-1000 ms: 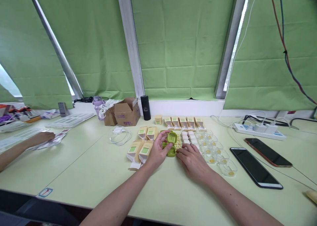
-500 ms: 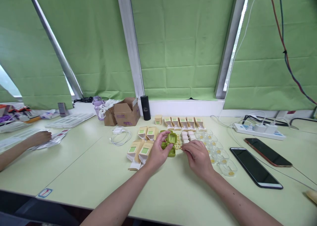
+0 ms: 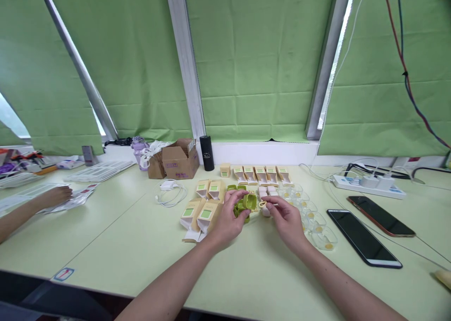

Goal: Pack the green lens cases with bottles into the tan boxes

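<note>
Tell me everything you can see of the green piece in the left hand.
The green piece is small, box-like and hollow, with rounded corners and a thin rim; it looks like slightly glossy plastic. It is tilted, hollow side showing, its back hidden. The left hand holds it at its left side, near similar green pieces. A pale yellow ring in the right hand is close on its right; whether they touch is unclear.
</note>
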A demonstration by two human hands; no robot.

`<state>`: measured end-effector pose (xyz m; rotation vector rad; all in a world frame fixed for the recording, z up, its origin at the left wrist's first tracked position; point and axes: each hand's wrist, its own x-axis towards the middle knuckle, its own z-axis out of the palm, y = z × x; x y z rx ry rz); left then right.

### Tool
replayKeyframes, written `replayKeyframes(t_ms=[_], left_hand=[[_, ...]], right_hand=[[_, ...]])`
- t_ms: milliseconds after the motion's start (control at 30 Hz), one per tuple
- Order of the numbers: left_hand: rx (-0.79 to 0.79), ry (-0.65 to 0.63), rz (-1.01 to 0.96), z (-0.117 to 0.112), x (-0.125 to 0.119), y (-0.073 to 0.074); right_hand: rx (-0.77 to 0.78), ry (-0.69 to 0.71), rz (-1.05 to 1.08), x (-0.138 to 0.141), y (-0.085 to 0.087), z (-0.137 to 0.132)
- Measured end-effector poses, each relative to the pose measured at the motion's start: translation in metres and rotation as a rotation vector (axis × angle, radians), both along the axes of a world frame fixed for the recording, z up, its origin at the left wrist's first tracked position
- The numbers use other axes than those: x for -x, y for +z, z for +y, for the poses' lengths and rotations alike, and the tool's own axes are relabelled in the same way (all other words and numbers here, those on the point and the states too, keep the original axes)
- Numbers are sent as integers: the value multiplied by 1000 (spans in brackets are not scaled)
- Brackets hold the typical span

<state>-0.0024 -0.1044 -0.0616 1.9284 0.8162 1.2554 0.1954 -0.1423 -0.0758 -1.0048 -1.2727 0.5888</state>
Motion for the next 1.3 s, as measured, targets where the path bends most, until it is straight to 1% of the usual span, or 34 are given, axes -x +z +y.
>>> replayKeyframes(t_ms=[167, 333, 500, 700, 867, 1133, 1300], left_hand=[[12, 7, 18, 0, 1, -1], [7, 3, 27, 0, 1, -2], [-3, 1, 27, 2, 1, -4], [3, 0, 28, 3, 1, -6], [-4, -3, 33, 3, 0, -6], [-19, -13, 34, 1, 0, -5], [5, -28, 54, -2, -1, -6]], right_hand=[[155, 34, 218, -2, 3, 5], [231, 66, 311, -4, 7, 5], [202, 77, 317, -4, 8, 4], [120, 151, 311, 0, 8, 2], [53, 126, 261, 2, 5, 2], [38, 128, 210, 4, 4, -1], [23, 139, 186, 4, 6, -4]])
